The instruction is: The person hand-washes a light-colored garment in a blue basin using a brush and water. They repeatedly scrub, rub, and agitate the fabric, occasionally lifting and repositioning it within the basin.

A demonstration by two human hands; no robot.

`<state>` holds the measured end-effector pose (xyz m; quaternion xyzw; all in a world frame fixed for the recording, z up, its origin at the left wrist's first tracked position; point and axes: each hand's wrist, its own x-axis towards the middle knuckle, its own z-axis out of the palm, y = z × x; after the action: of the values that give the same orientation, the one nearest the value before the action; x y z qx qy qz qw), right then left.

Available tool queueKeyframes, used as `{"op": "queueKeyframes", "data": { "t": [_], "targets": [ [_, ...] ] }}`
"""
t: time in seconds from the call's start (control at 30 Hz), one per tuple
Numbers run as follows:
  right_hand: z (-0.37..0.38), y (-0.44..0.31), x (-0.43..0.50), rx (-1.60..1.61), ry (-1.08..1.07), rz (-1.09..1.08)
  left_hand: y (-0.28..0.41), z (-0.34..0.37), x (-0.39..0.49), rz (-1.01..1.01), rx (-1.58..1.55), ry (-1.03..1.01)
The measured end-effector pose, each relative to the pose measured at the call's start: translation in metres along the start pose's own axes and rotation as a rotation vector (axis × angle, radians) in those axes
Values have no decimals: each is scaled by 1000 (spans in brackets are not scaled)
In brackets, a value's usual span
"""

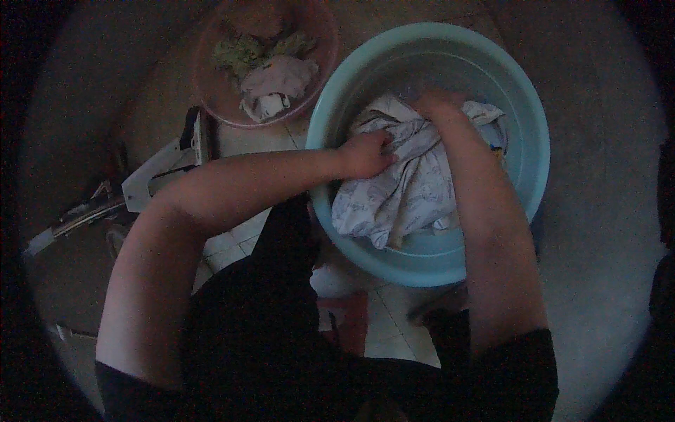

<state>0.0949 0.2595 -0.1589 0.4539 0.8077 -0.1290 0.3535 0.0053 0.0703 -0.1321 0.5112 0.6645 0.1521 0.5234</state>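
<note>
A large light-blue plastic basin (430, 271) stands before me, with a pale, grey-patterned cloth (422, 195) bunched up inside. My left hand (367, 154) grips the left part of this cloth, thumb and fingers closing on a fold. My right hand (440, 103) reaches down at the cloth's upper edge, deeper in the basin; its fingers are dim and partly hidden, so their hold is unclear. To the right of my right forearm lies more pale fabric (485, 113), with a small yellow and blue patch.
At the upper left, a pinkish see-through basin (253, 125) holds a pale pink cloth (277, 82) and greenish bundled items (240, 53). A white and black frame-like object (142, 182) lies left of my forearm. Something red (350, 322) shows below the blue basin, on the tiled floor (393, 337).
</note>
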Motion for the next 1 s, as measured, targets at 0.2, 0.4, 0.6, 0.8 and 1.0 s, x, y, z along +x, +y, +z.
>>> {"op": "queueKeyframes", "data": {
  "t": [0.2,0.4,0.6,0.8,1.0],
  "targets": [
    [25,-16,20,-260,-17,-22,5,1,1,-22,40,-19],
    [10,-53,-10,32,66,-194,-1,5,-1,-21,32,-13],
    [33,-87,13,566,13,-175,-12,16,10,94,20,-50],
    [28,-88,-14,1216,178,-190,-12,15,4,-18,76,-65],
    [43,-82,-1,1478,518,-16,1,6,-1,-7,50,-69]
  ]
}}
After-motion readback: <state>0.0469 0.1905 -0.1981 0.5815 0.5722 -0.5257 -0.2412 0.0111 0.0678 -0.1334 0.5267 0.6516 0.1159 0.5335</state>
